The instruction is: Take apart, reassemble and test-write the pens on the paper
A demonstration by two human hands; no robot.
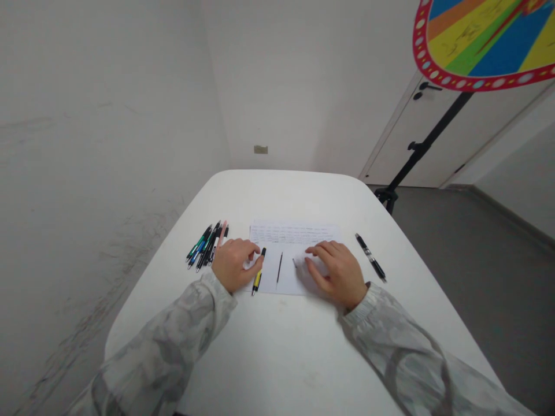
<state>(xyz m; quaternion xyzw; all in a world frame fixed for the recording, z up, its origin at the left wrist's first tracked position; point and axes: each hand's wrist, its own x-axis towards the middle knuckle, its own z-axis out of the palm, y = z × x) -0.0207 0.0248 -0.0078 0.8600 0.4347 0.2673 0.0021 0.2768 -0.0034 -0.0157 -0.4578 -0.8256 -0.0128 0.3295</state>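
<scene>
A sheet of paper (pixel 271 280) with lines of writing along its upper part lies on the white table. My left hand (pixel 236 263) rests at its left side, thumb and fingers apart around a yellow and black pen (pixel 257 281); its fingertips are at the pen, but a firm grip does not show. Right of that pen lies a thin dark refill (pixel 280 267). Over the paper's right part is my right hand (pixel 336 270), thumb and index finger apart, with a small dark tip (pixel 294 263) just left of them. What lies beneath this hand is hidden.
Several pens (pixel 206 247) lie in a bunch at the left. A black pen with a silver band (pixel 370 257) lies on the right of the white table (pixel 277 196). Beyond the right edge, a colourful wheel (pixel 489 40) stands on a black stand (pixel 427 144).
</scene>
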